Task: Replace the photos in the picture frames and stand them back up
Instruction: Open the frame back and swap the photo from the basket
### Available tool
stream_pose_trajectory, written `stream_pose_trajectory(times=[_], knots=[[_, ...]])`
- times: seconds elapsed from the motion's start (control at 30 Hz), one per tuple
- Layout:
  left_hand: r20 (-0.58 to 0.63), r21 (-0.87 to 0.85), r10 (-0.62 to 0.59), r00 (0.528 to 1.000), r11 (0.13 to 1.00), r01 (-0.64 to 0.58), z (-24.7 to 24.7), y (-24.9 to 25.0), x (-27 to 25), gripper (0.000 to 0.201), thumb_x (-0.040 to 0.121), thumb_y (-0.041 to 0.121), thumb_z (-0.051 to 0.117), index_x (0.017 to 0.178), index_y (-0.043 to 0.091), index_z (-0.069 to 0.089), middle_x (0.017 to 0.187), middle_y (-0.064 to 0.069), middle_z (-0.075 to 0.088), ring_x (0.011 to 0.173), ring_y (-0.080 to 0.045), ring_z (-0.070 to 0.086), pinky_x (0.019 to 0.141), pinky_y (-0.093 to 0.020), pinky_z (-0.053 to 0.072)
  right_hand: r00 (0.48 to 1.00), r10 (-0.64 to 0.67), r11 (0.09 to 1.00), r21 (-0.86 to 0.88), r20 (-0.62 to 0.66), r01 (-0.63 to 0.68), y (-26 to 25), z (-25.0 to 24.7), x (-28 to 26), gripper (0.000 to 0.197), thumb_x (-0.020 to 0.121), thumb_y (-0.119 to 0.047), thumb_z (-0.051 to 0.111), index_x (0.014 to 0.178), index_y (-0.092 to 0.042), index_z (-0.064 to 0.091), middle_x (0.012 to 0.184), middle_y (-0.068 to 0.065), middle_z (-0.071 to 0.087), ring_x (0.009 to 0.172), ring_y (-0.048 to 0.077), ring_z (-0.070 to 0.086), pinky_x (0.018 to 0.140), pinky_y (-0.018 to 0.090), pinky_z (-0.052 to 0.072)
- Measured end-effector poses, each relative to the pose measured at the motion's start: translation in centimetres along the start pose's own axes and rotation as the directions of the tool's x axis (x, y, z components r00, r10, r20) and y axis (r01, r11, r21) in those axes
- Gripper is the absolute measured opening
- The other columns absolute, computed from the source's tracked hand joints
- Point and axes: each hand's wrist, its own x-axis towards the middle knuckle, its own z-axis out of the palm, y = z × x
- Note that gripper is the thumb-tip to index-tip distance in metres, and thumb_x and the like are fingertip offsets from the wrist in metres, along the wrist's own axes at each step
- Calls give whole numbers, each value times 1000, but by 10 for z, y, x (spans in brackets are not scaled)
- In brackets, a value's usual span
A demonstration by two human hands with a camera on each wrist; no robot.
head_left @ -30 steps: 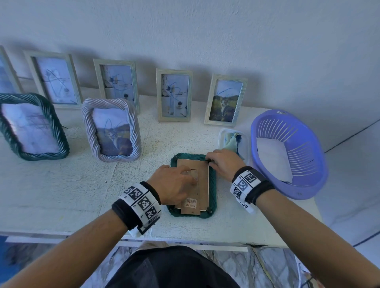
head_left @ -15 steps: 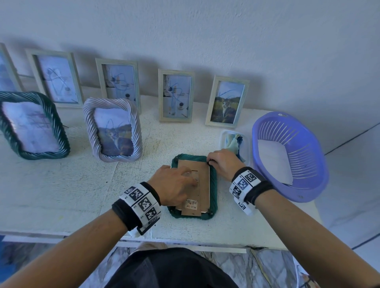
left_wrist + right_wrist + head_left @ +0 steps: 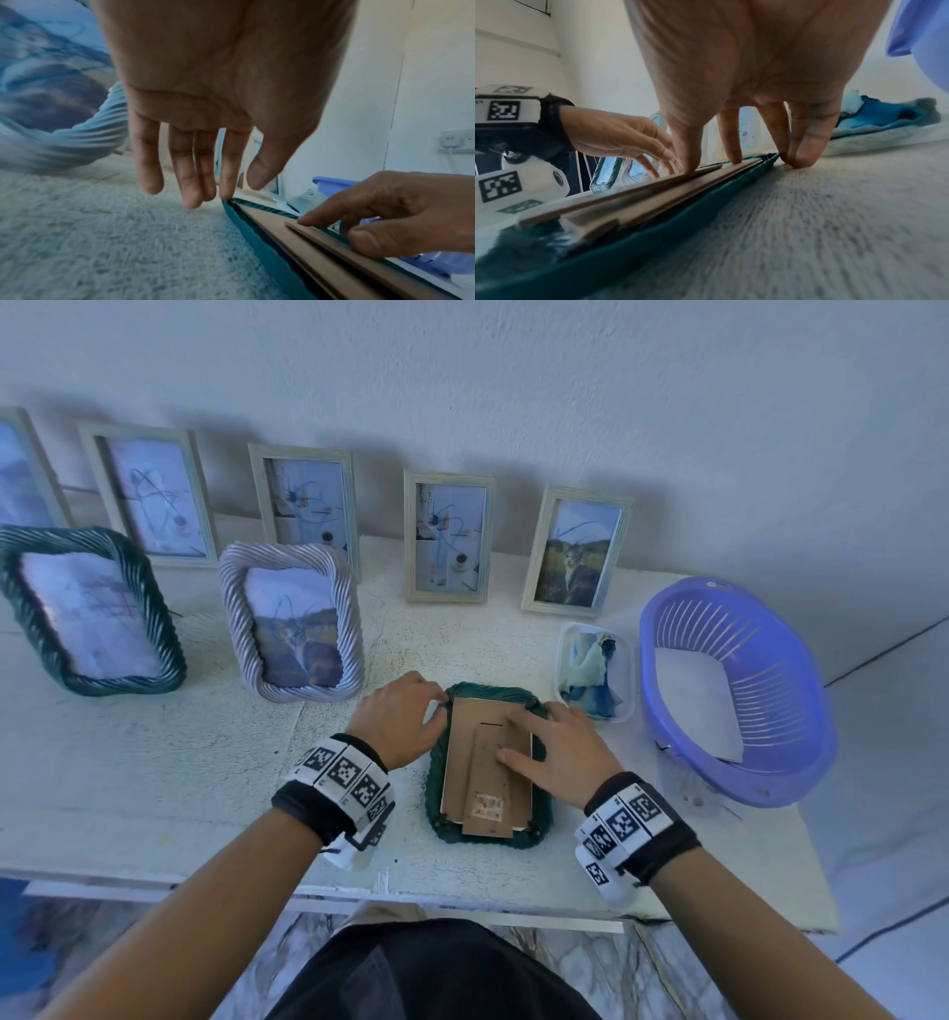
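Note:
A green rope-edged picture frame (image 3: 436,793) lies face down near the table's front edge. Its brown backing board (image 3: 462,762) with the folded stand faces up. My left hand (image 3: 436,706) is at the frame's far left corner. In the left wrist view its fingers (image 3: 227,182) hang nearly straight, and the index tip touches that corner of the frame (image 3: 257,233). My right hand (image 3: 508,737) lies flat on the board. In the right wrist view the thumb and index finger of that hand (image 3: 712,163) press the board (image 3: 654,194), and the other fingers rest on the table beside the frame.
Several pale frames stand along the wall. In front of them stand a green rope frame (image 3: 92,613) and a white rope frame (image 3: 292,624). A clear tub of cloths (image 3: 595,677) and a purple basket (image 3: 734,690) holding a white sheet sit to the right.
My left hand has moved off the middle of the board to the frame's far left corner. My right hand has come down from the far right corner onto the board.

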Motion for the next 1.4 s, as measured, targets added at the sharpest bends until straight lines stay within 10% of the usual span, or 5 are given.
stream_pose_trajectory(times=[0.6,0.87,1.13,1.27,1.4], knots=[[327,-166,15,945,985,42,-5,2,8,62,98,44,48,147,6,38,147,-16,38,133,-27,36,109,-35,30,999,32,997,73,10,-32,-6,-1,1,61,88,-59,54,141,-31,44,125,13,44,121,31,38,99,36,35],[355,-652,-107,929,683,328,-4,-7,14,41,97,12,56,136,2,52,144,-12,49,137,-21,41,107,-26,26,1000,7,998,67,13,-8,-5,-1,1,59,89,-57,54,141,-30,44,118,12,44,118,31,39,97,36,36],[296,-549,-60,953,806,221,0,-3,14,46,98,14,55,141,1,46,146,-13,47,135,-21,43,106,-24,30,1000,0,999,52,12,0,-5,-1,1,61,89,-58,53,141,-30,43,119,12,44,118,31,39,97,36,36],[179,-403,-34,983,909,105,5,-4,8,45,95,21,59,138,8,53,101,-12,69,88,-15,64,75,-15,43,1000,-3,999,54,-3,3,-6,-2,0,59,88,-57,53,141,-31,44,120,12,44,118,31,39,98,36,37],[61,-316,-172,983,931,183,15,0,-7,38,88,19,63,123,19,50,96,-4,66,86,-21,64,79,-33,52,997,0,999,-40,-74,-3,-14,3,-7,53,91,-53,49,138,-28,44,134,13,38,121,34,35,100,38,36]])
